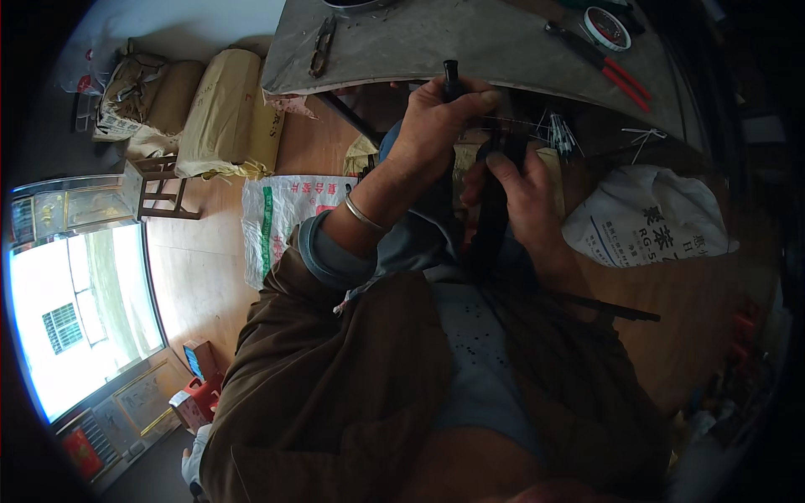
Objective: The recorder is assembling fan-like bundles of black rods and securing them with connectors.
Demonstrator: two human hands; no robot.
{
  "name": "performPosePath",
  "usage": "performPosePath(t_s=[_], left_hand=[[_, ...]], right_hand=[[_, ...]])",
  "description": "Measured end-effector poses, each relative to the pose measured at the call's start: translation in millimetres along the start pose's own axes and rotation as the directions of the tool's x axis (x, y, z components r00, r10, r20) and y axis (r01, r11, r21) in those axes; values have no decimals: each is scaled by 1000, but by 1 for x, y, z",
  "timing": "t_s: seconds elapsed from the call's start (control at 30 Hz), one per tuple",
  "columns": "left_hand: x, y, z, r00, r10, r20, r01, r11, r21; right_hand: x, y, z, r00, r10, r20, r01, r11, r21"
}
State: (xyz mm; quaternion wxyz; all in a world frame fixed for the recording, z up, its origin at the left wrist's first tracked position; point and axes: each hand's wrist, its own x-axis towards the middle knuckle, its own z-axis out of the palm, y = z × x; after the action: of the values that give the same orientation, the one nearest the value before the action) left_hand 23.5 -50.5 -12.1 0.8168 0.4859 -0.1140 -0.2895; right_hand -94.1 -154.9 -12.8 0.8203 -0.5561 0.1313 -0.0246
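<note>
Surface: grey worn workbench (470, 46), red-handled pliers (616, 71) on it.
Left hand (432, 126): fingers clenched around a black slender tool (451, 77).
Right hand (524, 193): fingers grasping a black strap-like piece (495, 222).

Above: the grey worktop (470, 42) edge hangs just over your hands, so you have little room upward.
Right: a white sack (646, 222) and thin wires (558, 130) crowd that side.
Left: the wooden floor (201, 268) lies open as far as the printed bag (277, 222).
On the worktop: red-handled pliers (608, 67) and a tape roll (607, 27) fill its right end.
</note>
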Motion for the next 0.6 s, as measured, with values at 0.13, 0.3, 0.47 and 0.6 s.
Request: performPosePath(t_s=[0.13,0.3,0.47,0.6], left_hand=[[2,0,-2,999,-34,7,34,999,40],[-7,11,-1,992,-68,-105,85,981,172],[-29,1,2,994,-106,-18,105,926,362],[-32,4,12,993,-110,-37,116,955,274]], right_hand=[[0,1,-3,1000,9,20,-9,1000,30],[-1,3,-4,1000,-13,-19,14,998,65],[0,7,-8,1000,-21,-21,23,997,69],[-1,6,-10,1000,-12,17,10,997,80]])
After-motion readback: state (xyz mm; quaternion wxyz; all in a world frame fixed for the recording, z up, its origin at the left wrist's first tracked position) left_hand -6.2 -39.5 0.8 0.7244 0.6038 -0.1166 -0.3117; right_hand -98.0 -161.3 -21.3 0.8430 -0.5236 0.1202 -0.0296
